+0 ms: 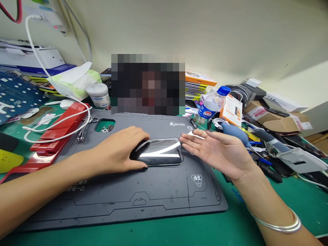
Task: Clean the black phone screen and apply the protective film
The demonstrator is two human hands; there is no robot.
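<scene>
A smartphone with a dark, glossy screen lies face up on the grey work mat. White light reflects across its glass. My left hand grips the phone's left end, thumb along the near edge and fingers over the far edge. Just past the phone's right end, my right hand is raised with the palm turned up and the fingers stretched out; it holds nothing. A silver bangle circles my right wrist. Small metal parts lie in the mat's cut-out at the back left.
A red tool and a white cable lie at the left, near a lidded tub. Behind the mat's right side stands a plastic bottle. Cardboard boxes and assorted tools clutter the right. A blurred block hides the back middle.
</scene>
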